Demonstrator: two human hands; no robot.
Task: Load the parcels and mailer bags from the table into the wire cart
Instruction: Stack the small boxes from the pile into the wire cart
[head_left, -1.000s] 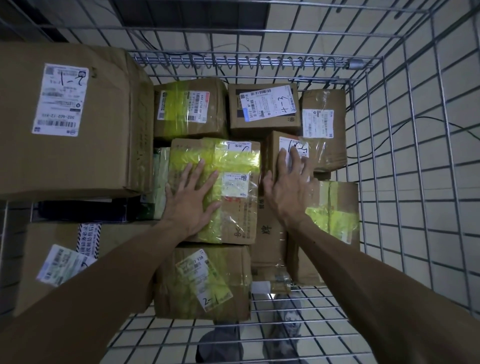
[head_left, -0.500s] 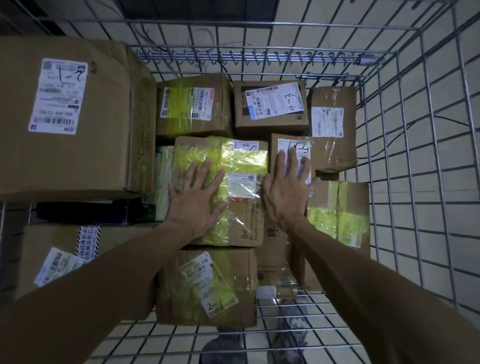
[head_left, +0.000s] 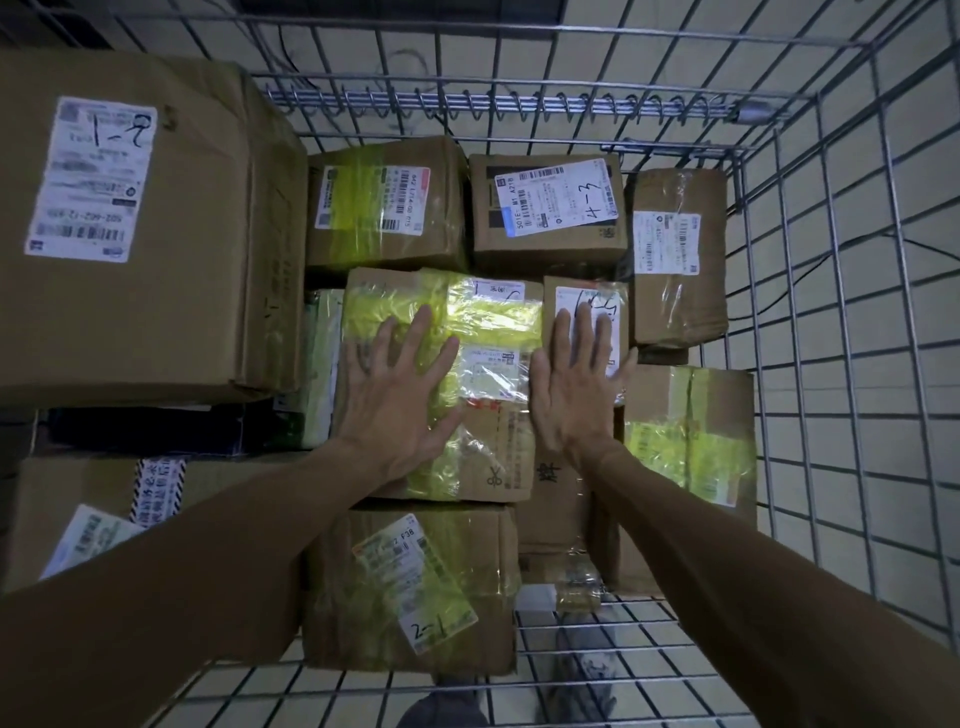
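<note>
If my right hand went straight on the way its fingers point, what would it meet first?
Your right hand lies flat on the small hand-marked box. Straight ahead, past that box's far edge, comes the box labelled 4-3, probably the first thing met; whether its top stands higher is unclear.

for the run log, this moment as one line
phase: pressing parcels in wire cart | left hand: flat on yellow-taped box | right hand: flat on small labelled box

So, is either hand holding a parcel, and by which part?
Nothing held. Left hand lies flat atop the yellow-taped parcel; right hand flat on the small box.
</note>
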